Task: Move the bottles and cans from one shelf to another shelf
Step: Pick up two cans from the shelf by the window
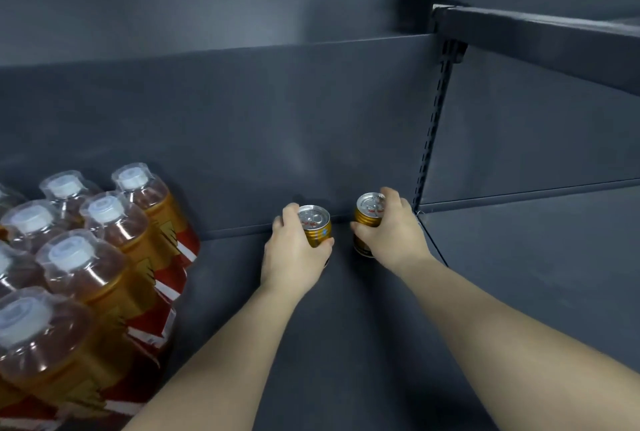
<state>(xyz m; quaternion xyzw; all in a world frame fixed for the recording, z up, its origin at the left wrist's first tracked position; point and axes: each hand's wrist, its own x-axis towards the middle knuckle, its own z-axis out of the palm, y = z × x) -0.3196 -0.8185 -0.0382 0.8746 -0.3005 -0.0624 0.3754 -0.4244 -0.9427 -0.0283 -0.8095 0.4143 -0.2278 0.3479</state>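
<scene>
bottles beside; fingers around each gold can

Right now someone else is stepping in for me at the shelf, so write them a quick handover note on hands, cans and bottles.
Left hand grips a gold can by its side; right hand grips a second gold can.
Both cans are near the back of the grey shelf, with a gap between them.
Wrapped bottles stand grouped at the shelf's left.
Done or left: this view cannot tell whether the cans are being set down or picked up; check, then finish that move.
</scene>
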